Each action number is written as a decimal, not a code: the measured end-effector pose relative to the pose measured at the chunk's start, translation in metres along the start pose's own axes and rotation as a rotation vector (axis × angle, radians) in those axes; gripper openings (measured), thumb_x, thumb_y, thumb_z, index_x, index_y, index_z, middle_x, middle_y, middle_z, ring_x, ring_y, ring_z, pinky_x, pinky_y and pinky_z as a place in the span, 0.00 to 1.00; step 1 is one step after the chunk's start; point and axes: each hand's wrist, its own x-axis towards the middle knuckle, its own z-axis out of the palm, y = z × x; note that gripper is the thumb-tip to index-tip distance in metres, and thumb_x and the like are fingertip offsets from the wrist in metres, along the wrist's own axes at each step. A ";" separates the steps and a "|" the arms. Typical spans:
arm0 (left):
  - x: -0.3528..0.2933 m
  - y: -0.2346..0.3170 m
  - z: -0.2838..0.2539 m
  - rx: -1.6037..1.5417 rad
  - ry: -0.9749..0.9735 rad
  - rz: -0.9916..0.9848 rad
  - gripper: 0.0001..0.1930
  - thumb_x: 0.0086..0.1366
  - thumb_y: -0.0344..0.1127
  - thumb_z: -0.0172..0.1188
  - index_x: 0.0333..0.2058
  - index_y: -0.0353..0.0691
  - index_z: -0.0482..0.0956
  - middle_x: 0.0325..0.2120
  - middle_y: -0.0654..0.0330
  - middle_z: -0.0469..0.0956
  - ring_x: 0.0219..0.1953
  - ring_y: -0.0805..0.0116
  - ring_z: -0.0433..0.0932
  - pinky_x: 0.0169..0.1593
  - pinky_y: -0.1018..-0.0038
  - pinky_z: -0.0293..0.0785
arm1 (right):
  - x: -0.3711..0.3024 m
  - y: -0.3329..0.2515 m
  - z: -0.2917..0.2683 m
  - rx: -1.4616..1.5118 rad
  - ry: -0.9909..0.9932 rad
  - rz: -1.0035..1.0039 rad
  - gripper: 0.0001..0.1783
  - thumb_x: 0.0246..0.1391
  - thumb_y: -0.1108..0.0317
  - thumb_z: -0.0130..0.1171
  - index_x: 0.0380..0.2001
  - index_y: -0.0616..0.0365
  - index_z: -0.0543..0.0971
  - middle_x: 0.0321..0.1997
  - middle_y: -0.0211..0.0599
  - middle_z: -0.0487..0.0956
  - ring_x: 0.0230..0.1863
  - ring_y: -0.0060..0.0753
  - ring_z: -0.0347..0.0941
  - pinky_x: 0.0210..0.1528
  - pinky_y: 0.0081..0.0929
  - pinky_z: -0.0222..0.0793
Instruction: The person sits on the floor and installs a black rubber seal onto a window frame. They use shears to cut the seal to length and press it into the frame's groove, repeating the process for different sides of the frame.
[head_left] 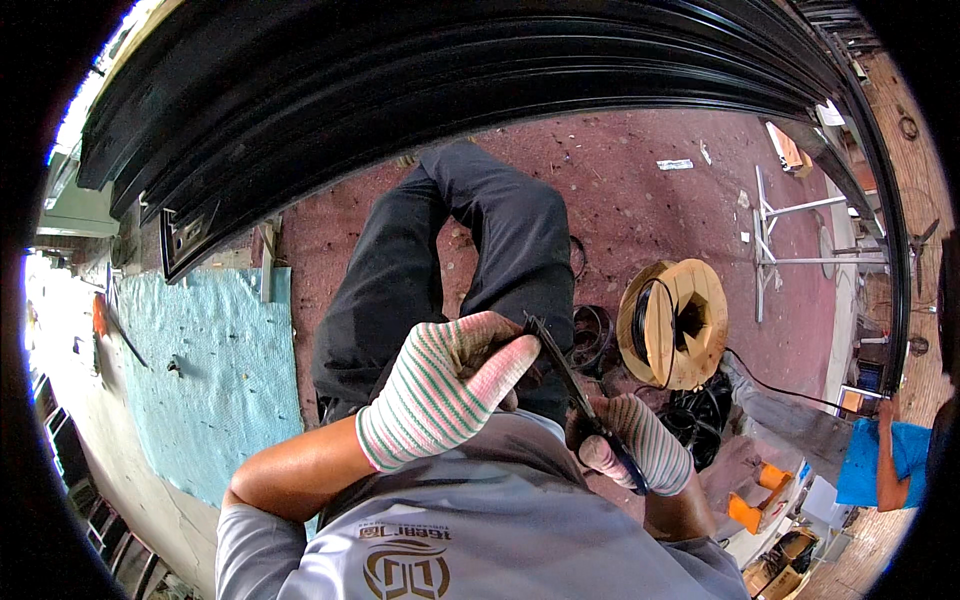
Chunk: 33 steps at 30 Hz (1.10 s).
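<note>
My left hand (445,385), in a white knit glove with green and pink stripes, is closed in a pinch in front of my lap. Between thumb and forefinger it grips the upper end of a long, narrow black strip (567,372). Lower and to the right, my right hand (645,440), in a similar striped glove, is closed around the lower part of this strip. A dark curved section runs past its thumb; whether that is the same piece cannot be made out. My dark trousers (510,235) lie behind both hands.
Long black profiles (450,70) span the far side above my knees. A wooden spool (685,325) wound with black cord stands right on the reddish floor (640,190), beside black coils (590,335). Blue sheeting (210,370) lies left. Another person's arm (888,455) shows far right.
</note>
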 end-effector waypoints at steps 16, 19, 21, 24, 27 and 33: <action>0.000 -0.001 -0.001 -0.066 -0.054 -0.014 0.14 0.74 0.37 0.60 0.43 0.28 0.82 0.25 0.68 0.78 0.26 0.86 0.71 0.29 0.81 0.69 | 0.000 0.002 0.007 0.029 0.005 -0.046 0.39 0.55 0.28 0.61 0.30 0.62 0.79 0.21 0.30 0.76 0.25 0.23 0.72 0.29 0.27 0.67; 0.001 -0.004 0.000 -0.057 -0.057 -0.001 0.14 0.74 0.37 0.60 0.43 0.28 0.82 0.25 0.69 0.77 0.27 0.86 0.71 0.29 0.81 0.68 | 0.002 0.000 0.007 -0.001 0.000 -0.052 0.41 0.55 0.25 0.59 0.28 0.61 0.79 0.20 0.30 0.75 0.24 0.24 0.70 0.28 0.28 0.65; 0.001 -0.004 -0.001 -0.038 -0.074 0.002 0.14 0.75 0.38 0.59 0.43 0.30 0.81 0.26 0.68 0.77 0.27 0.84 0.73 0.31 0.81 0.70 | 0.004 -0.004 0.007 -0.003 -0.005 -0.054 0.42 0.55 0.23 0.57 0.28 0.61 0.78 0.19 0.29 0.74 0.24 0.24 0.69 0.28 0.28 0.65; 0.001 -0.002 -0.003 -0.016 -0.118 -0.018 0.13 0.76 0.40 0.56 0.43 0.33 0.79 0.29 0.65 0.77 0.27 0.78 0.78 0.33 0.79 0.75 | 0.003 -0.008 0.008 0.034 -0.018 -0.027 0.43 0.54 0.22 0.56 0.27 0.59 0.78 0.19 0.28 0.73 0.23 0.24 0.67 0.28 0.28 0.64; 0.001 0.000 -0.003 -0.040 -0.119 -0.042 0.14 0.76 0.40 0.56 0.44 0.32 0.78 0.30 0.64 0.77 0.27 0.78 0.78 0.33 0.80 0.76 | 0.001 -0.006 0.008 0.034 -0.021 -0.003 0.42 0.54 0.22 0.56 0.27 0.58 0.77 0.19 0.28 0.72 0.23 0.23 0.67 0.28 0.27 0.64; 0.002 -0.001 -0.003 -0.041 -0.115 -0.031 0.14 0.76 0.39 0.56 0.44 0.30 0.79 0.29 0.64 0.77 0.27 0.80 0.76 0.32 0.80 0.74 | 0.000 -0.003 0.012 0.063 -0.012 -0.002 0.41 0.54 0.23 0.58 0.27 0.58 0.77 0.20 0.28 0.72 0.24 0.23 0.67 0.29 0.26 0.64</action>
